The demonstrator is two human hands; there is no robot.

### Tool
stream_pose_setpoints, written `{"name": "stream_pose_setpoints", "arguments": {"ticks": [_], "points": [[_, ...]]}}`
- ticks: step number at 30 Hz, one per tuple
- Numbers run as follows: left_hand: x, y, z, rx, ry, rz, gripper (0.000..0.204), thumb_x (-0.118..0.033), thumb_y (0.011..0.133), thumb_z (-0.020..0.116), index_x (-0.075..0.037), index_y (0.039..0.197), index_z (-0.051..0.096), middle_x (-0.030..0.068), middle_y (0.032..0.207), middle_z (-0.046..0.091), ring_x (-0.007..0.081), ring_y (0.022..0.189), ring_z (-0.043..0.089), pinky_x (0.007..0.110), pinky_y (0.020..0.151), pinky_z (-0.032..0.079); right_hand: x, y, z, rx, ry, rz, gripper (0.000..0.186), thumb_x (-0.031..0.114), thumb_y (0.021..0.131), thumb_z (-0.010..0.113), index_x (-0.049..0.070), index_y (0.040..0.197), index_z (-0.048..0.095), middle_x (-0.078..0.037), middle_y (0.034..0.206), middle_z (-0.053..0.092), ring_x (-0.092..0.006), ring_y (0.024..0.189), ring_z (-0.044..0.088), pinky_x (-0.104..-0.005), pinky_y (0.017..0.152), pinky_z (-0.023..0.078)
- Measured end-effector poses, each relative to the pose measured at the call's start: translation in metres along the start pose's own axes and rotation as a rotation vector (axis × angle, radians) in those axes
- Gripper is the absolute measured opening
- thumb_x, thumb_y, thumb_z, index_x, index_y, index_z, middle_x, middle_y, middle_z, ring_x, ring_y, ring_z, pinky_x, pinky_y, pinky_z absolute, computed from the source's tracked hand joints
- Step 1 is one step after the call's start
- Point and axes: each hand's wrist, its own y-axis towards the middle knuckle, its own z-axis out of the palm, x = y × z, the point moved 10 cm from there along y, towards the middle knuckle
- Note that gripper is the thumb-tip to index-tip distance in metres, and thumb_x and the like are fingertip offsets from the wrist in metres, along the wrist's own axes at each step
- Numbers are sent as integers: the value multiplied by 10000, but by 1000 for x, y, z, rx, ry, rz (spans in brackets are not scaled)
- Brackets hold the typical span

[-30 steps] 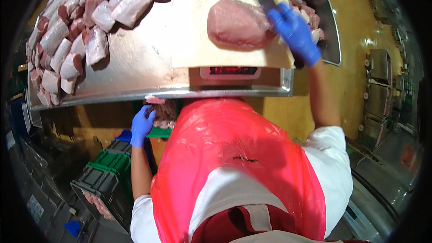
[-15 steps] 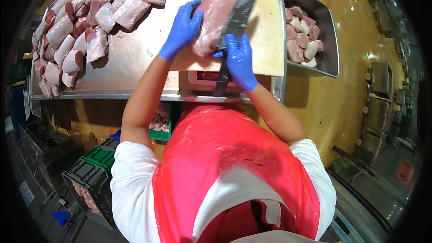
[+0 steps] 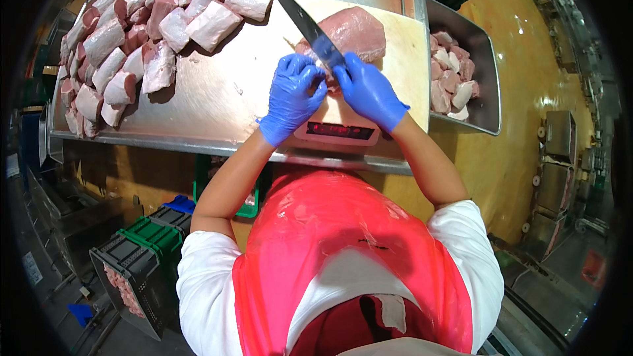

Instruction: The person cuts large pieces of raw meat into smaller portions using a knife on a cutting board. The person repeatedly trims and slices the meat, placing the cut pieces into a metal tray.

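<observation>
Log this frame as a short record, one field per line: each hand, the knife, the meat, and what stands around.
Left hand: blue-gloved, curled at the meat's near-left edge; grip unclear
Right hand: blue-gloved, closed on the knife
Knife: blade slanting to upper left; contact with meat unclear
Meat: one large piece on the cutting board
Near board edge: lit red display
Left: heaped meat pieces
Right: metal tub holding smaller chunks
</observation>
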Motion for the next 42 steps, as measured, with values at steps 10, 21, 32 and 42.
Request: {"name": "stream_pose_setpoints", "arguments": {"ticks": [10, 21, 32, 42], "points": [[79, -26, -13, -63, 56, -330, 155, -24, 725, 685, -55, 853, 604, 132, 891, 620, 339, 880, 594, 433, 820, 486, -35, -152, -80, 336, -822, 79, 107, 95, 897, 603, 62, 976, 539, -160, 753, 604, -349, 665, 661, -466, 585, 531], [26, -11, 2, 161, -24, 21, 331, -105, 676, 782, -153, 981, 661, 94, 1046, 567, 371, 1042, 508, 464, 906, 469, 41, -13, -14, -35, -3, 25, 229, 215, 995, 509, 27, 1115, 561, -282, 883, 664, -492, 873, 633, -547, 755, 505], [73, 12, -4, 115, -66, 85, 199, -21, 699, 662, -64, 874, 577, 146, 984, 596, 387, 997, 554, 456, 851, 500, -10, -116, -44, 239, -715, 54, 223, -9, 841, 555, 89, 1040, 528, -169, 819, 650, -393, 731, 666, -485, 595, 522], [49, 17, 5, 184, 110, 14, 387, -104, 759, 695, -64, 1138, 626, 177, 1243, 603, 391, 1124, 569, 472, 973, 478, -54, -185, -113, -84, -180, 320, 158, 195, 971, 628, 51, 1027, 597, -164, 886, 703, -400, 776, 673, -439, 631, 521]]}}
